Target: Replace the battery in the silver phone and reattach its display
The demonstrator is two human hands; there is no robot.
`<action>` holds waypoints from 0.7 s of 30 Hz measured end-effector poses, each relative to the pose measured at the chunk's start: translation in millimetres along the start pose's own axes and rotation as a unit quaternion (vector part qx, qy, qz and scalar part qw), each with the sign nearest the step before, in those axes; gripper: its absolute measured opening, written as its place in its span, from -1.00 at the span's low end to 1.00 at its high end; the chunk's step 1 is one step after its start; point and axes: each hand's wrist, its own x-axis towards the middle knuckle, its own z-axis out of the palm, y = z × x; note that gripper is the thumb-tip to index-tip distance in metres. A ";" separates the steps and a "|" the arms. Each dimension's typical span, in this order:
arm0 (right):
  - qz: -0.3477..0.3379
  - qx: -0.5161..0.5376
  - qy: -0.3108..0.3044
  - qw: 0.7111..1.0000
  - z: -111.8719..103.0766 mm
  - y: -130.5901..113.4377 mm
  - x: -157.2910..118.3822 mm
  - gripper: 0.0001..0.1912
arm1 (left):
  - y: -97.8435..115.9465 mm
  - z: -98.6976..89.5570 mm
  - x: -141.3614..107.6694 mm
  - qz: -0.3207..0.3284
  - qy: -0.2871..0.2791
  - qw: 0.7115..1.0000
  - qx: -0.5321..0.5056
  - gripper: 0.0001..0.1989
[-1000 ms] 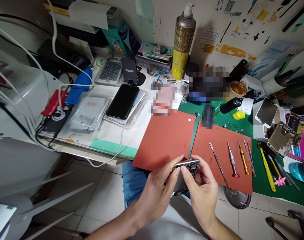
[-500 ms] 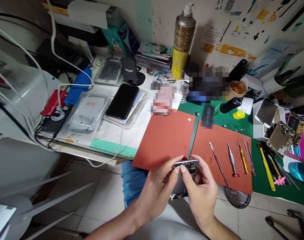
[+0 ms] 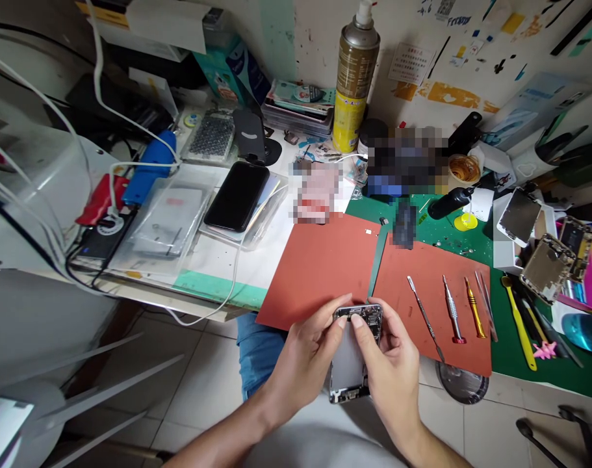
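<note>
An opened phone, its inner parts facing up, is held between both hands over the lap, just off the front edge of the red mat. My left hand grips its left side, the thumb tip on the parts near the top end. On the right side my right hand is closed round the frame, its thumb also pressing near the top. The fingers behind the phone are partly hidden. To the right, a metal pry tool, a silver screwdriver and a gold screwdriver lie on red matting.
A black phone rests on plastic cases at the left. Behind stands a spray can. Opened phone housings and a yellow brush are at the right. A white cable hangs over the table's front edge.
Both hands have shifted slightly left with the phone, which is now tipped so that more of its inner face and lower end shows. Both thumbs remain near its top.
</note>
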 end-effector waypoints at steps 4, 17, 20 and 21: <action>0.026 -0.005 -0.043 0.999 -2.4 -8.1 6.1 -0.48 | 2.7 -2.8 5.8 -0.050 -0.030 0.997 -0.048 -0.51; 0.005 -0.020 -0.020 1.000 0.7 -4.4 6.2 -0.61 | 8.8 0.1 6.5 -0.056 -0.010 0.998 -0.030 -0.58; 0.012 -0.014 -0.022 1.000 1.5 -5.7 6.2 -0.60 | 12.3 -0.9 7.5 -0.049 -0.002 0.999 -0.024 -0.60; 0.013 -0.012 -0.022 1.000 1.6 -6.4 6.5 -0.59 | 12.8 -1.3 7.7 -0.047 -0.002 0.998 -0.028 -0.60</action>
